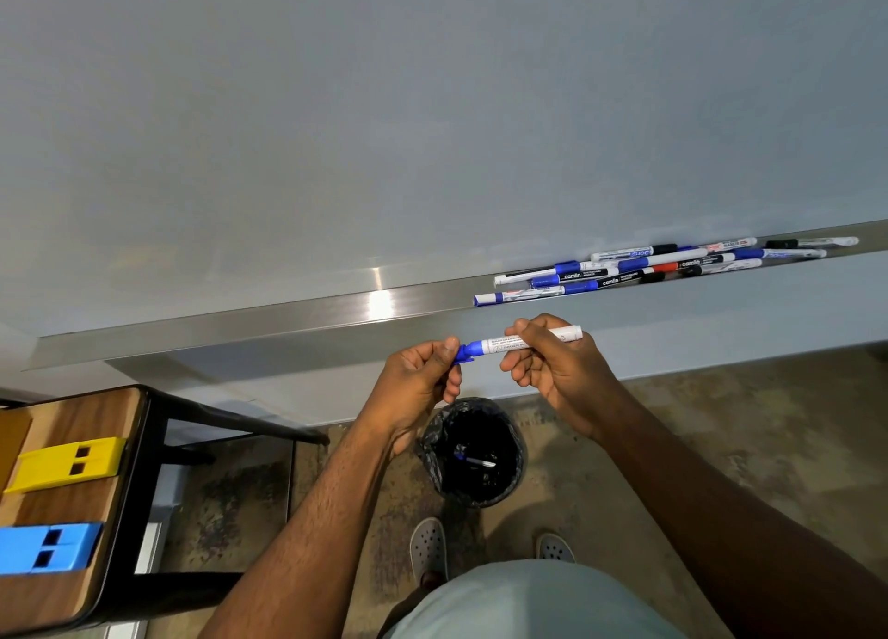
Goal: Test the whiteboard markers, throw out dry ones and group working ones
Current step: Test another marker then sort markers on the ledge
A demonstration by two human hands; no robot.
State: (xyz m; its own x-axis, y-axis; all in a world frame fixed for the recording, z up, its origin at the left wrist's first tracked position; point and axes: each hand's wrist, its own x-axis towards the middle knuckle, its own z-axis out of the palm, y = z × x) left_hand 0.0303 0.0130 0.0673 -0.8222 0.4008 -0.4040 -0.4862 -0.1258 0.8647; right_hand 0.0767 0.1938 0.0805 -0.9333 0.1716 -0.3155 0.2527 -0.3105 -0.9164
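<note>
A blue marker [521, 343] lies level between both hands, just below the tray [288, 319]. The right hand [552, 364] curls around its white barrel; the left hand [423, 379] pinches the blue cap [468, 351]. More markers [663, 266] lie heaped in the tray, and a black bin [473, 451] stands on the floor beneath the hands.

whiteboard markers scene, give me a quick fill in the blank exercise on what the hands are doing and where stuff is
1. The left hand pinches the marker's ____ cap.
2. The right hand grips the marker's ____ barrel.
3. The untested markers lie on the whiteboard's metal ____.
4. The black bin stands on the ____, under the hands.

Answers: blue; white; tray; floor
</note>
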